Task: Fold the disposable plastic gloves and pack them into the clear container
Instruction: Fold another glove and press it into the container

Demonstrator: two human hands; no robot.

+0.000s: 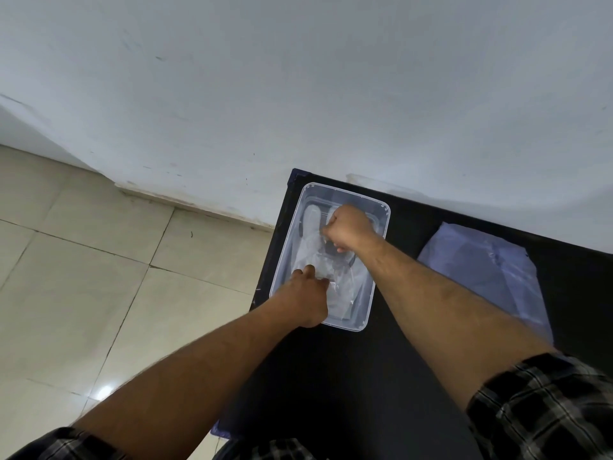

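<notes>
On the black table, our left hand and right hand, both clenched, press gloves into the container.

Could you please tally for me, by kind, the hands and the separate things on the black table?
Hands: 2, left hand and right hand
Clear container: 1
Stack of plastic gloves beside it: 1
Total: 4

No legible text anywhere
</notes>
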